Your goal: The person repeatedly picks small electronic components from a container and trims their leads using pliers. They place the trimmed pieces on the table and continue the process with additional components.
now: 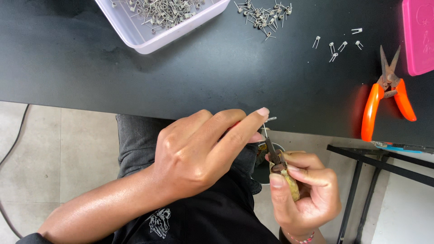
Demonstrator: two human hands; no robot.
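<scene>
A small metal coil (270,119) with two thin legs sat just below the edge of the black table (203,77), over the person's lap. The left hand (199,153) pinched it between thumb and forefinger, the forefinger stretched out straight over the top, and something red showed under the fingers, though what it was could not be told. The right hand (305,194) was curled tight around the yellowish handle of pliers (275,158), thumb pressed along the top, and the dark, narrow tips pointed up toward the coil's legs; whether they touched the wire could not be told.

Beneath the hands lay dark clothing and grey trousers, with a round dark opening just behind the pliers.

On the table, well apart from the hands, orange cutters (388,95) lay at the right with their blades slightly apart and a spring between the handles. A pink lid (418,36) sat at the far right corner, just beside the blades. A few loose coils (337,45) were scattered to the left of the cutters, and a denser pile (264,13) lay near the top edge. A white tub (149,38) at the top left held many more coils. A black frame (375,167) stood below the table at the right, over pale floor tiles.
</scene>
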